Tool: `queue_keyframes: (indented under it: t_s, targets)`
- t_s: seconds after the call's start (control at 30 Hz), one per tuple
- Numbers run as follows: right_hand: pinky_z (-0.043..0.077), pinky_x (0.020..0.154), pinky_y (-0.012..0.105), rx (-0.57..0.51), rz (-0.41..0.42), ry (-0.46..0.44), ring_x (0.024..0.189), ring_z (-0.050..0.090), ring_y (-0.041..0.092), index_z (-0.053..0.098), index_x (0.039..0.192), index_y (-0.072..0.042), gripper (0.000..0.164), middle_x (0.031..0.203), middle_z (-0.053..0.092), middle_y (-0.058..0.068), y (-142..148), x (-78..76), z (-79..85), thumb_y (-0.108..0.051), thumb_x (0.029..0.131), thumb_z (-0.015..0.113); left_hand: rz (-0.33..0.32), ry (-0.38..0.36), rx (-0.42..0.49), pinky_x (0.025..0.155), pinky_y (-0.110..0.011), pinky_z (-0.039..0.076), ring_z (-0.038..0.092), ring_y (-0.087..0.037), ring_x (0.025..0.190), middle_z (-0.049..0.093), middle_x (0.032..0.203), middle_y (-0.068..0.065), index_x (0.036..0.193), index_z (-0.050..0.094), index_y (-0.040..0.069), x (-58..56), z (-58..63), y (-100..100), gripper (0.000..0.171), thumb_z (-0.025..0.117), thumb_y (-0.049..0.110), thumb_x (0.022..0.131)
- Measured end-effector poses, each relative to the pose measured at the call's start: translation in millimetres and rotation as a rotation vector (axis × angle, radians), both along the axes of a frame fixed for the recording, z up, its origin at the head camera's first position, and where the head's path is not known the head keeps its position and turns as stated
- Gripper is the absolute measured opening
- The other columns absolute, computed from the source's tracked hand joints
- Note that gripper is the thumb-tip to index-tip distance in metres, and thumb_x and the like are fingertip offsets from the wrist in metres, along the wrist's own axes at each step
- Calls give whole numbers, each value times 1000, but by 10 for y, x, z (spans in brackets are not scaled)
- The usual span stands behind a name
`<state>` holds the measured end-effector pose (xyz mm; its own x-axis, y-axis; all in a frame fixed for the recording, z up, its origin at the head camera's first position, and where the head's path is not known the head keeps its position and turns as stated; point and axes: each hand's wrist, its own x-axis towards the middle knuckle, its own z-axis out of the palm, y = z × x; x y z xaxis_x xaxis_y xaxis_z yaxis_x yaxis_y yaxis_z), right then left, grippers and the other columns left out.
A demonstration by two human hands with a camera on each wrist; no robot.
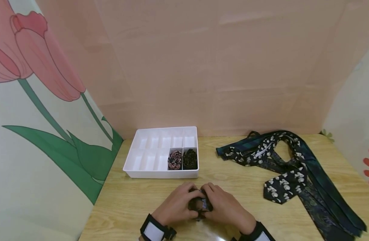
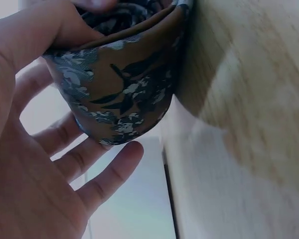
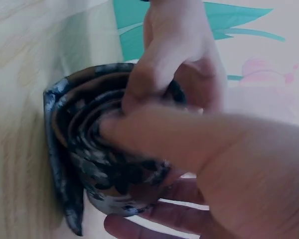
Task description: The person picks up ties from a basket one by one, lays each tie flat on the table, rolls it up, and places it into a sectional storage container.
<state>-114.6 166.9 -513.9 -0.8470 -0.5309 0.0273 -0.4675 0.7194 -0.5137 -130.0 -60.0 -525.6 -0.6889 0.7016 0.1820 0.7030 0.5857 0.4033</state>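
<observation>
Between both hands, low over the table's front middle, is a rolled-up necktie (image 1: 199,205), brown with dark leaves and grey flowers. My left hand (image 1: 182,205) grips its left side; in the left wrist view the thumb hooks over the rim of the coiled tie (image 2: 132,94) and the other fingers spread beneath. From the right side my right hand (image 1: 225,206) holds it, its blurred thumb pressing into the coil in the right wrist view. There, a loose flap of the rolled tie (image 3: 60,164) stands off the coil along the wooden tabletop.
Behind the hands stands a white divided tray (image 1: 160,174). Two of its front right compartments hold a pinkish rolled tie (image 1: 175,160) and a dark green rolled tie (image 1: 190,159). Several loose ties (image 1: 318,170), dark blue-green and black with white flowers, lie heaped on the right.
</observation>
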Motion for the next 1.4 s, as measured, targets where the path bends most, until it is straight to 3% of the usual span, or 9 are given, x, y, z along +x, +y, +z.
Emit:
queue_keyframes:
  t_s: [0.13,0.23,0.3,0.43,0.6,0.83,1.0,1.13,1.4]
  targets:
    - [58,80,42,-28,8,-65,101,66,22,57,125,-10,65,115,59,1,-15,-19,-41,-23,75,96,3,-156,64,105,-25,52,54,-6,124,54,138,8,145,58,33,16,-31,-26,60,84,38,91]
    - [59,79,44,-13,-7,-93,99,66,25,57,124,-5,67,113,58,5,-18,-31,-89,-18,71,97,83,-298,115,109,-31,53,54,-8,129,51,145,6,152,50,29,34,-37,-45,64,72,55,98]
    - [58,72,44,4,-34,-104,95,65,24,57,123,-6,69,111,57,6,-17,-37,-116,-17,69,98,180,-340,128,103,-32,55,57,-8,123,55,140,6,152,51,25,33,-32,-46,68,63,65,99]
    - [52,61,41,33,-79,-112,84,61,21,56,124,-9,72,107,54,7,-5,-19,-133,-20,67,99,322,-363,77,74,-27,53,60,-4,87,65,105,8,144,59,19,23,-42,-1,72,54,75,98]
    - [48,58,36,34,-57,-63,76,57,17,57,124,-11,71,100,53,5,3,28,-137,-25,69,100,314,-407,59,65,-23,49,59,0,77,67,96,12,128,65,24,63,-82,126,59,61,73,96]
    - [52,65,33,10,-12,55,86,58,13,57,120,-12,64,104,53,0,8,5,-122,-22,72,97,296,-494,287,83,-22,52,59,-4,99,60,114,7,122,56,24,85,-143,207,49,82,44,86]
    - [60,88,40,-116,-22,51,111,61,18,55,134,-14,77,123,55,1,65,-83,-87,-18,68,96,284,-438,411,106,-28,50,57,-12,123,51,135,1,139,46,19,52,-169,177,70,86,24,81]
    - [59,97,51,-197,-46,19,124,60,31,47,151,-11,94,143,53,11,136,-150,-96,-26,73,97,254,-333,417,112,-35,51,56,-15,129,47,142,-2,151,40,15,17,-176,140,90,90,14,75]
    - [57,100,51,-215,-54,9,117,67,29,68,130,-10,62,127,72,5,163,-228,-161,-28,78,96,241,-315,354,112,-38,51,56,-13,126,51,138,1,144,57,22,-16,-231,107,76,91,16,77]
